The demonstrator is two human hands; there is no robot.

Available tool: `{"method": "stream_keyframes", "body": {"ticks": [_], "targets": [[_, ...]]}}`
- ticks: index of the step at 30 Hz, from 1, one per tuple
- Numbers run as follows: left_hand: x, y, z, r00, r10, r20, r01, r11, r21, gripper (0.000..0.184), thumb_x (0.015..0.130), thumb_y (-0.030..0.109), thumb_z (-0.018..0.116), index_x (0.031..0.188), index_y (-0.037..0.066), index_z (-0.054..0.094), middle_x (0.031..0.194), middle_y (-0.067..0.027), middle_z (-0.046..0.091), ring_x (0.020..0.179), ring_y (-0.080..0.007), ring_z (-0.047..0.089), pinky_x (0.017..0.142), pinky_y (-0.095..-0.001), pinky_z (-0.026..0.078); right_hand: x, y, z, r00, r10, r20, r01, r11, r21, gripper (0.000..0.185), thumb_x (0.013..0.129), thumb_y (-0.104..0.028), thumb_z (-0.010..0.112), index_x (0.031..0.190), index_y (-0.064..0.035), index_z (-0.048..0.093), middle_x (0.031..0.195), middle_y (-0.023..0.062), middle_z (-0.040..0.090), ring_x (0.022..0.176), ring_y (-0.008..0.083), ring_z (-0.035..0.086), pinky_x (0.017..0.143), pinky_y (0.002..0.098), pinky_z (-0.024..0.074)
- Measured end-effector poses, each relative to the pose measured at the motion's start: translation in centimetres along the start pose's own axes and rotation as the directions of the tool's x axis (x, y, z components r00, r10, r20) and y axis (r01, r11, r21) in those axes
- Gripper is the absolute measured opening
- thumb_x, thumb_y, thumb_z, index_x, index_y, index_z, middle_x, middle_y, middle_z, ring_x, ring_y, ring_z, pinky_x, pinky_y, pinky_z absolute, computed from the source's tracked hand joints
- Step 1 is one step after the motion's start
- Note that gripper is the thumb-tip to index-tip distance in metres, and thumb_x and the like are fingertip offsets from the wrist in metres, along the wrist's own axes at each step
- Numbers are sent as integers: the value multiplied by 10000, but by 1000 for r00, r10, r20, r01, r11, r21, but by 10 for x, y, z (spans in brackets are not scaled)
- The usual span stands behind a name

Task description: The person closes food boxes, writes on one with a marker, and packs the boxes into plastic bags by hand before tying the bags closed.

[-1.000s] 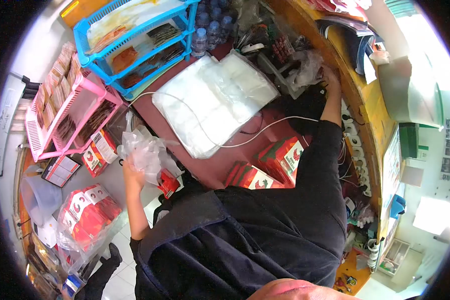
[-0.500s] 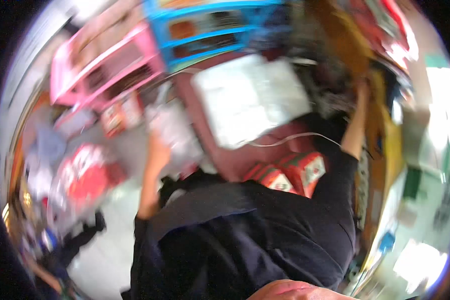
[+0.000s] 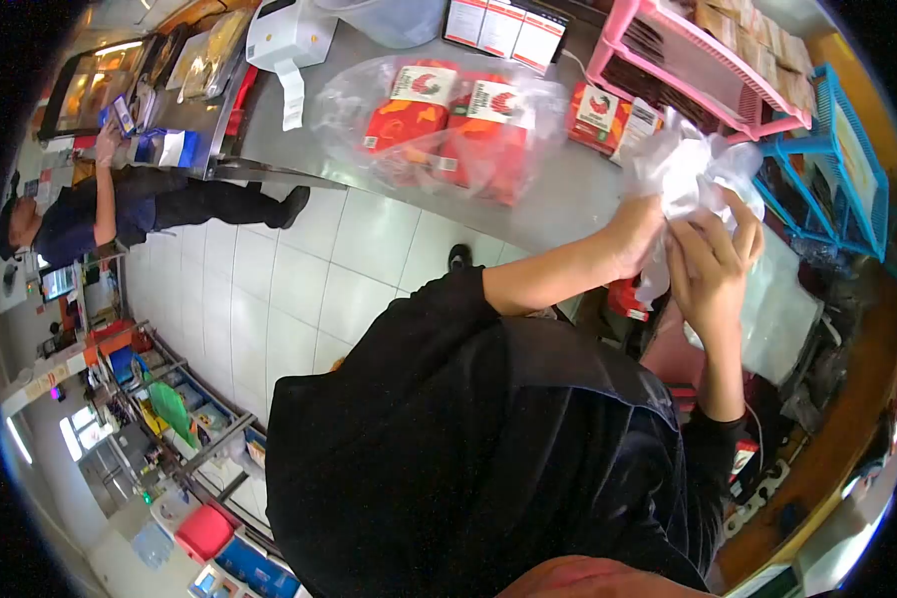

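Note:
A crumpled, translucent white plastic bag (image 3: 680,164) is bunched up between my two hands, above the counter's right end. My left hand (image 3: 640,237) closes round the lower left part of the bag, its fingers largely hidden behind the plastic. From the right, my right hand (image 3: 713,261) has its bent fingers against the bag, the tips sunk in its folds. Just left of the bag lie red printed packets (image 3: 600,118). Further left, two red boxes (image 3: 483,135) sit inside a clear plastic bag (image 3: 344,115) on the metal counter (image 3: 580,194).
A pink rack (image 3: 668,62) and a blue rack (image 3: 847,189) stand behind my hands. A label printer (image 3: 291,40), a plastic tub (image 3: 394,22) and a tablet (image 3: 506,30) line the counter's back. At far left, a person (image 3: 120,211) handles a small box.
My view has swung left along the counter. My right hand has come from the wooden edge at the right to the plastic bag, joining my left hand there.

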State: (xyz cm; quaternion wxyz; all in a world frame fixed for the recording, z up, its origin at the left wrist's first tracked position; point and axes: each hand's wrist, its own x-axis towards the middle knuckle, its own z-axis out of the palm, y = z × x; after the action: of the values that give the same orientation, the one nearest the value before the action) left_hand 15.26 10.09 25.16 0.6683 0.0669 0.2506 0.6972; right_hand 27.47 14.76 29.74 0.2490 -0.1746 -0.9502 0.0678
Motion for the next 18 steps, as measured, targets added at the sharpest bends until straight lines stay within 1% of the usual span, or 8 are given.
{"method": "stream_keyframes", "body": {"ticks": [1, 3, 6, 9, 13, 15, 16, 18], "targets": [[-15, 21, -4, 998, 33, -45, -33, 999, 5, 280, 936, 240, 445, 1104, 40, 546, 1016, -64, 604, 893, -151, 590, 803, -302, 484, 6, -19, 1, 1000, 24, 10, -25, 996, 91, 341, 691, -163, 718, 1010, -63, 654, 1177, 202, 538, 1221, 435, 382, 992, 539, 303], [-35, 54, -18, 997, -25, 75, 27, 999, -33, 266, 923, 208, 452, 1083, 22, 554, 1018, -82, 603, 867, -163, 594, 771, -305, 488, 14, -71, 34, 825, 129, -550, -10, 977, 214, 950, 697, -453, 731, 1416, -70, 241, 1452, 261, 162, 1341, 414, 190, 1049, 532, 226], [-62, 46, -29, 939, -101, 328, 19, 970, 243, 266, 880, 203, 503, 1006, -10, 603, 1122, -185, 552, 956, -246, 582, 812, -330, 464, -3, -124, 85, 717, 436, -544, -121, 847, 518, 1029, 729, -694, 512, 1446, -82, 98, 1480, 207, 77, 1352, 378, 155, 1074, 544, 154], [-107, 54, -38, 773, 215, 597, -623, 80, 778, 302, 783, 184, 533, 1011, 5, 617, 1245, -201, 461, 1238, -298, 347, 982, -468, 283, 28, -204, 101, 346, 917, -195, 152, 151, 977, 920, 808, -733, 305, 1387, -20, 247, 1411, 192, 296, 1284, 360, 328, 1047, 513, 268], [-123, 31, -84, 483, 353, 801, -447, -687, 572, 256, 757, 193, 535, 884, 49, 704, 1318, -183, 425, 1360, -395, 170, 1024, -594, 139, -16, -204, 131, 265, 963, 53, 56, -70, 996, 600, 934, -385, 433, 1346, 33, 310, 1357, 211, 387, 1221, 318, 418, 1023, 462, 346], [-153, 58, -91, 781, -107, 616, -474, -744, 472, 326, 765, 215, 533, 977, 16, 681, 1409, -203, 321, 1358, -394, 175, 1042, -600, 103, -40, -195, 151, 787, 610, 88, 358, -568, 741, 488, 941, -268, 399, 1349, -8, 342, 1348, 174, 420, 1210, 304, 434, 1020, 441, 356], [-159, 60, -103, 709, -22, 705, -475, -754, 453, 369, 770, 237, 535, 1036, 12, 658, 1428, -217, 303, 1362, -400, 165, 1047, -610, 111, -41, -198, 156, 905, 423, 49, 328, -765, 554, 455, 936, -207, 406, 1353, -31, 358, 1359, 151, 423, 1216, 301, 429, 1031, 424, 348], [-175, 75, -107, 698, -168, 696, -635, -594, 494, 380, 770, 251, 543, 1034, 3, 657, 1438, -217, 289, 1366, -403, 148, 1055, -602, 124, -62, -191, 172, 839, 537, 91, 442, -770, 460, 507, 916, -167, 377, 1401, -54, 281, 1389, 134, 388, 1235, 299, 409, 1039, 418, 337]]}}
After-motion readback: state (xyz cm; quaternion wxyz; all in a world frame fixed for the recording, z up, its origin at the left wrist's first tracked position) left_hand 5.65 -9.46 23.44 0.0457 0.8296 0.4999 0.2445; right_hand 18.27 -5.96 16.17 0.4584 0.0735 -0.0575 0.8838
